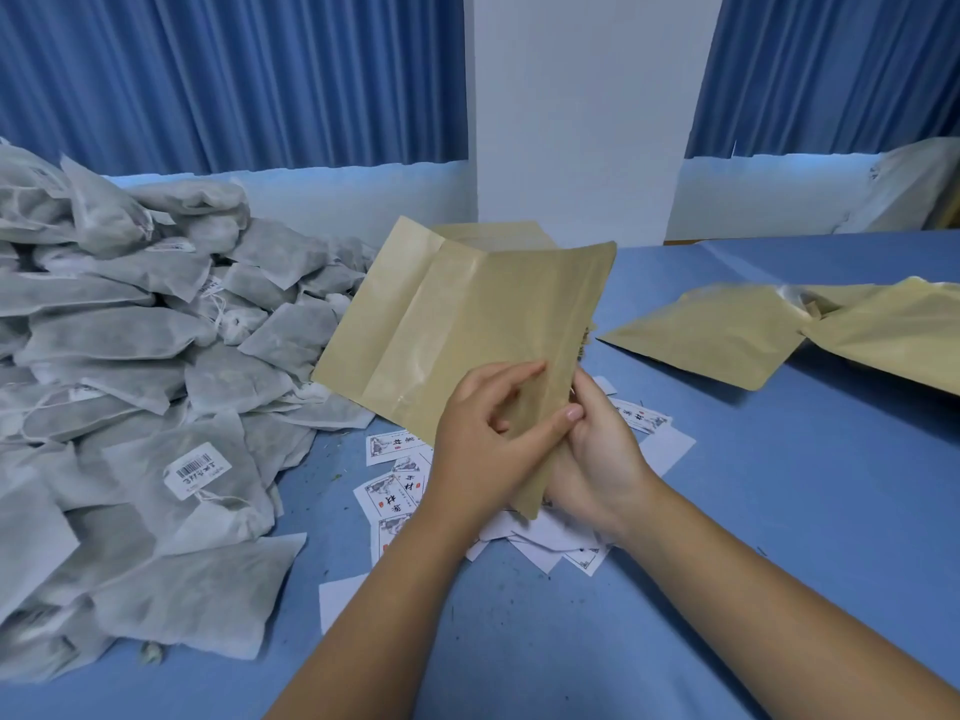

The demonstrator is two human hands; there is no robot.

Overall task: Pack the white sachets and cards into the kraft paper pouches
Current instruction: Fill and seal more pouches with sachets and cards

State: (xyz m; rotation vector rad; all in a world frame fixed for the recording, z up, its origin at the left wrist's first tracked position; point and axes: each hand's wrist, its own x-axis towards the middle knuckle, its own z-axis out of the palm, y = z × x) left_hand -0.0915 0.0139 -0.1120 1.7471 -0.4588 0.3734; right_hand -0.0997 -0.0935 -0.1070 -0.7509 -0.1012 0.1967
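1. Two bare forearms reach in from the bottom edge over a blue table.
2. The left hand has its fingers curled onto the front face of a kraft paper pouch, gripping it near the lower corner.
3. The right hand pinches the same corner, with the thumb pressed on the front and the other fingers hidden behind the paper.
4. The pouch is held tilted above the table with its far end raised. Whether its mouth is parted cannot be told.
5. Printed cards lie scattered on the table under and around the hands, some face up, some showing blank white backs.
6. To the left, a large heap of white sachets spreads from the near edge to the back. One near sachet carries a barcode label.
7. To the right, well apart from the hands, more kraft pouches lie flat on the table.
8. Behind stand blue curtains on either side of a white pillar.
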